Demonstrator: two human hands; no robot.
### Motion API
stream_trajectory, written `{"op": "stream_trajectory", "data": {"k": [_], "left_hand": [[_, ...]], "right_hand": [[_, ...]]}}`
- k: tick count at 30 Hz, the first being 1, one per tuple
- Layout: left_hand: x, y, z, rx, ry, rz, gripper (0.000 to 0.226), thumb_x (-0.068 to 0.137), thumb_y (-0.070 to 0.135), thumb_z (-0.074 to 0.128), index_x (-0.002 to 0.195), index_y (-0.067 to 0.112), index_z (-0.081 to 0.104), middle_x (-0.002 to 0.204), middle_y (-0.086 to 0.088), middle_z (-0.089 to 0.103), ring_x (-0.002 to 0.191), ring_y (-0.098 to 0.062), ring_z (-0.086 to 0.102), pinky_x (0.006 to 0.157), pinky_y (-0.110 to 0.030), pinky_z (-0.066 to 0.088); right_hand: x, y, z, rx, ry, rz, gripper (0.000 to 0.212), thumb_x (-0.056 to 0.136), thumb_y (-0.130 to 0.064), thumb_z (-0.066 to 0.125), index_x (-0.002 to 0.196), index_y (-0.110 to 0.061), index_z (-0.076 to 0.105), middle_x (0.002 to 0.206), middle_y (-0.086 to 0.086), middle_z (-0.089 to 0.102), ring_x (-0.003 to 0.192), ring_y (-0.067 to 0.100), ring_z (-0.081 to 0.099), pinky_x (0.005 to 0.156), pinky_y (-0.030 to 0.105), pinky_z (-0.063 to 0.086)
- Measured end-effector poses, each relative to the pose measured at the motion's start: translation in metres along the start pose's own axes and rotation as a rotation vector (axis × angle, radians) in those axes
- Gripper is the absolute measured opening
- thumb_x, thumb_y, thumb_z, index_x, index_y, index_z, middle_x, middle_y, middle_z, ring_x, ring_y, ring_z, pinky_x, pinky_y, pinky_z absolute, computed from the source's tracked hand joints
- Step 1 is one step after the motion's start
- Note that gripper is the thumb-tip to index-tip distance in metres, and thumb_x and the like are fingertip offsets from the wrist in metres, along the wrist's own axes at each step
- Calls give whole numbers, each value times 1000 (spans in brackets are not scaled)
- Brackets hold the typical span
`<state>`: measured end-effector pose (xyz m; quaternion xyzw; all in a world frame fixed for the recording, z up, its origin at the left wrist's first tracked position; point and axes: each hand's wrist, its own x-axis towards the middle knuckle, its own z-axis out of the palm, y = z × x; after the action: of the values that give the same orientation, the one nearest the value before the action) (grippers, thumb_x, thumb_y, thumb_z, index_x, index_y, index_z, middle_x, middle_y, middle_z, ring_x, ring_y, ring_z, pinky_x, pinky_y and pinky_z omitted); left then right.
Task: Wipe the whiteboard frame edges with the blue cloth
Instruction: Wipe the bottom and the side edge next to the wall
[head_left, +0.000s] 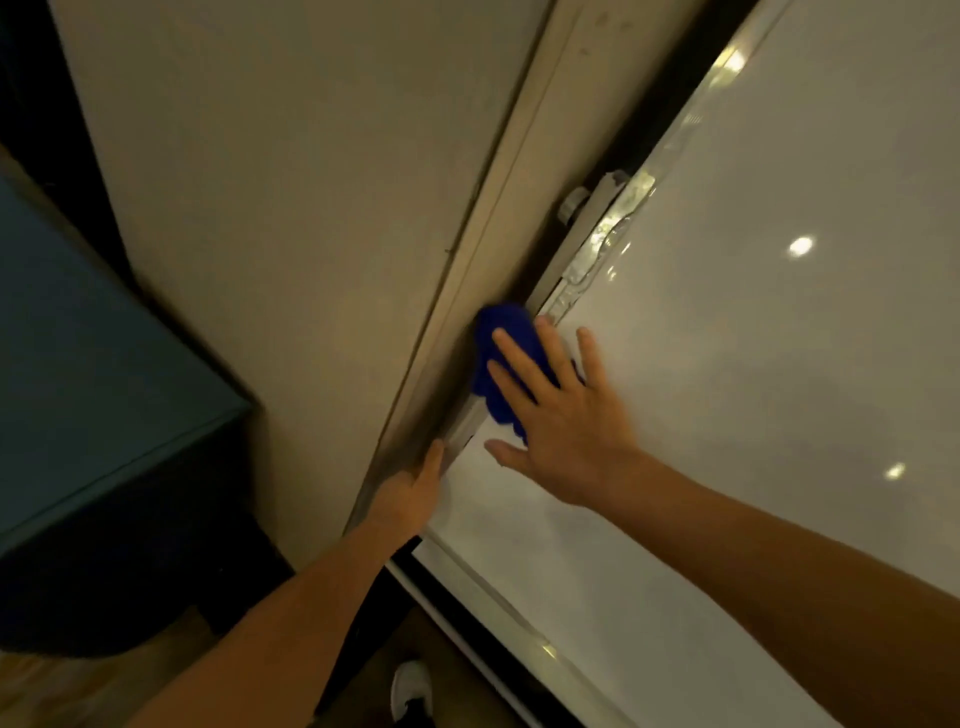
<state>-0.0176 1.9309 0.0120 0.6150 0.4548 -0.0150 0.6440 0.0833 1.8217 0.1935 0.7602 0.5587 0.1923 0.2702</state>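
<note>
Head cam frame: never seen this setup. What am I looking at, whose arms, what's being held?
There is no machine here. One wide-angle camera is worn on a person's head and looks forward and down, so the two bare arms coming in from the bottom are the wearer's own. The big glossy white panel is a whiteboard with a pale metal frame along its edge. The right hand lies flat with fingers spread, pressing a blue cloth against that frame edge. The left hand grips the board's edge just below. A white shoe shows on the floor, and a dark blue cabinet stands on the left.
</note>
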Motion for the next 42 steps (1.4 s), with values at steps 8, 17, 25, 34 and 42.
{"op": "stream_trajectory", "data": {"k": [8,17,25,34,42], "left_hand": [[-24,39,5,83,21,532,37,100,48,33,114,20,52,114,-12,65,92,-24,63,84,-46,52],[-48,114,-1,332,43,700,59,95,45,51,144,16,34,141,-9,49,122,-25,52,101,-38,45],[-38,142,0,190,-31,760,63,82,26,70,125,54,32,127,27,47,115,-2,50,78,-2,37],[-51,167,11,354,-63,588,96,82,75,43,152,19,9,158,-2,26,139,-19,36,109,-23,28],[-121,270,9,682,559,1227,90,85,64,36,152,15,3,159,-5,12,145,-26,17,118,-37,17]], "right_hand": [[0,-30,18,24,-134,-119,89,90,-75,25,157,-22,3,162,2,-24,146,34,-26,115,58,-16],[0,59,-33,28,157,149,77,95,-64,31,156,-18,17,163,7,-7,148,35,-16,118,60,-3],[17,49,-18,17,210,160,77,93,-18,53,155,-13,8,160,7,-22,145,35,-27,114,55,-17],[18,68,-30,144,406,289,90,74,-15,69,153,-8,26,165,9,3,149,39,3,119,56,8],[52,212,-109,185,567,523,87,90,-25,58,157,-22,3,166,9,3,150,37,-9,120,59,4]]}}
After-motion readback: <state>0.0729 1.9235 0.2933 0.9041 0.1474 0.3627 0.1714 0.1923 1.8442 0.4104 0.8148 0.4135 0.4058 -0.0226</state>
